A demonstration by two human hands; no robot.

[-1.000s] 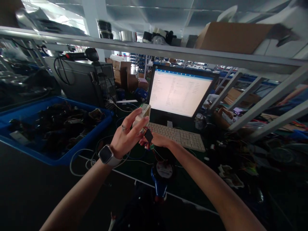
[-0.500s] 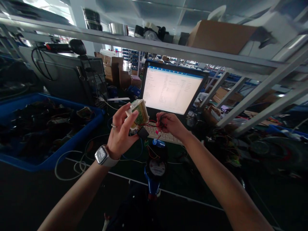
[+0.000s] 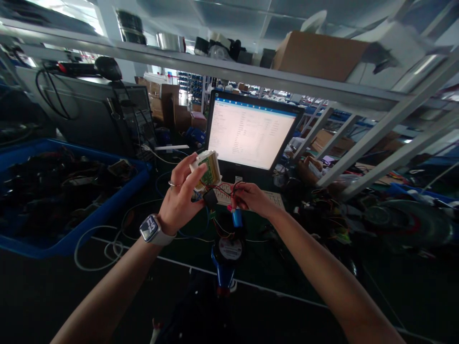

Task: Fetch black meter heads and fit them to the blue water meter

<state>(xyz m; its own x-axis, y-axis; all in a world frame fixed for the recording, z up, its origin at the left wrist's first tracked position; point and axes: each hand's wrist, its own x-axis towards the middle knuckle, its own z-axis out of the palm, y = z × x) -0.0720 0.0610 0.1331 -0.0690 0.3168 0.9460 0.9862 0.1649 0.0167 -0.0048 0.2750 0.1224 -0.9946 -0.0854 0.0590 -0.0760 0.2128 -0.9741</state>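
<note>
My left hand (image 3: 180,193), with a ring and a smartwatch on the wrist, is closed around a small white module (image 3: 207,168) whose green circuit board faces me. A small black part (image 3: 210,198) hangs from it on red and black wires (image 3: 225,190). My right hand (image 3: 251,198) pinches those wires just right of the module, and a blue cylinder (image 3: 236,218) dangles below its fingers. Under both hands a blue water meter (image 3: 226,253) with a round dial lies on the dark bench.
A lit monitor (image 3: 249,135) and a white keyboard (image 3: 276,199) stand behind the hands. A blue bin (image 3: 71,239) of dark parts sits at the left, with white cable (image 3: 96,248) coiled beside it. Tangled wires and parts (image 3: 330,215) lie at the right. A metal shelf (image 3: 233,71) with a cardboard box runs overhead.
The left hand turned the module so its green board faces me. The right hand came out from under the left, took the wires, then dropped slightly back toward the module.
</note>
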